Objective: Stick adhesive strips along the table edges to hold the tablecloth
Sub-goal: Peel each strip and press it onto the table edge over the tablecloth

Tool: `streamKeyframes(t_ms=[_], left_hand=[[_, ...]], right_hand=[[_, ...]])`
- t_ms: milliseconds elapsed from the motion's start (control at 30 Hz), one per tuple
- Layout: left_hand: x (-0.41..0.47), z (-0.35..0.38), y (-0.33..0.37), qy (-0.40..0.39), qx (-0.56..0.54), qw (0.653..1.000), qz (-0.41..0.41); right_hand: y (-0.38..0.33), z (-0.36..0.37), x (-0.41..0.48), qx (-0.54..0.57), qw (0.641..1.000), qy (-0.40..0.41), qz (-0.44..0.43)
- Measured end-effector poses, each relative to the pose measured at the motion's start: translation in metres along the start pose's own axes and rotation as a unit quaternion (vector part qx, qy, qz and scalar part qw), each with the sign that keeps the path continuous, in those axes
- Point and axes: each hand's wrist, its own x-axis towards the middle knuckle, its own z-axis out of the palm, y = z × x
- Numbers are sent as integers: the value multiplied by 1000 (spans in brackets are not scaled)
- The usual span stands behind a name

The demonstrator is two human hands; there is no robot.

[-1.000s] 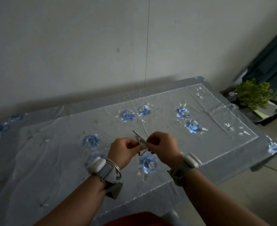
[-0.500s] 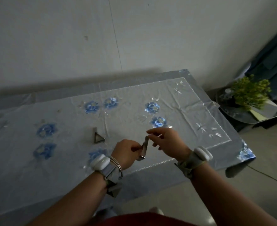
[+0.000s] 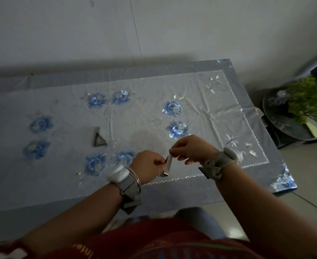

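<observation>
We looked down from head height on a pale tablecloth (image 3: 200, 113) embroidered with blue flowers (image 3: 176, 128), spread flat against a grey wall (image 3: 172, 25) in dim light. Both bare hands met just above the cloth, near its front edge and right of centre. Between them was a narrow pale strip (image 3: 169, 164), held almost upright, with a darker folded end at the bottom.

The left hand (image 3: 150, 166) was curled, its fingers (image 3: 158, 162) pinching the strip's left side low down. The right hand (image 3: 192, 149) pinched the strip's top end with thumb and forefinger, and its other fingers (image 3: 189, 161) curled loosely beneath. We could not tell whether the strip's lower end touched the cloth.

A small triangular metal piece (image 3: 98, 138) lay alone on the cloth, well to the left of the hands, between the flower motifs.

Each wrist wore a grey band with a white pod (image 3: 119, 173) — the left also had thin metal bangles (image 3: 135, 179). A red garment (image 3: 154, 240) filled the bottom of the view. Off the cloth's right end, a blurred green plant (image 3: 309, 98) stood on a round dark tray (image 3: 277, 124).
</observation>
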Motion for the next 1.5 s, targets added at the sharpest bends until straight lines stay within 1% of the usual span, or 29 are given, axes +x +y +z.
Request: streamKeyframes(t_ms=[67,200,267,333,500,567,667,767,833,900,933,1000,1033,1100,1267,1400,1500], left_hand=[[5,11,8,4,-21,1000,-17],[13,41,16,23,-7,999,-26],[19,70,29,47,-70,995,-56],[21,90,35,72,-114,988,-73],[18,155,56,90,-199,970,-110],[9,170,53,98,-223,961,-127],[-5,184,48,132,-224,953,-159],[-15,189,51,138,-262,934,-199],[-21,195,49,106,-273,931,-217],[-21,196,50,88,-270,929,-240],[-24,202,45,67,-272,926,-254],[-25,202,42,51,-262,925,-272],[-29,208,32,33,-250,927,-277],[-33,211,22,24,-232,931,-282],[-34,212,11,42,-251,916,-309],[-35,220,3,53,-235,922,-302],[-30,220,-3,63,-245,919,-301]], right_hand=[[4,-13,5,-44,999,-15,-12],[18,-33,7,-114,991,-62,-45],[32,-50,6,-152,983,-77,-63],[40,-58,4,-158,981,-80,-77],[74,-81,-1,-269,946,-145,-113],[81,-77,-9,-286,934,-170,-128],[92,-66,-18,-272,935,-187,-128],[100,-54,-21,-273,935,-181,-134],[110,-42,-25,-277,936,-176,-128],[116,-40,-26,-280,937,-153,-145],[124,-34,-30,-272,942,-144,-135],[129,-32,-33,-262,947,-121,-143],[136,-22,-36,-256,951,-115,-131],[139,-12,-37,-271,950,-98,-122],[142,5,-39,-301,948,-61,-87],[141,7,-47,-325,942,-57,-66],[140,11,-47,-332,941,-35,-63]])
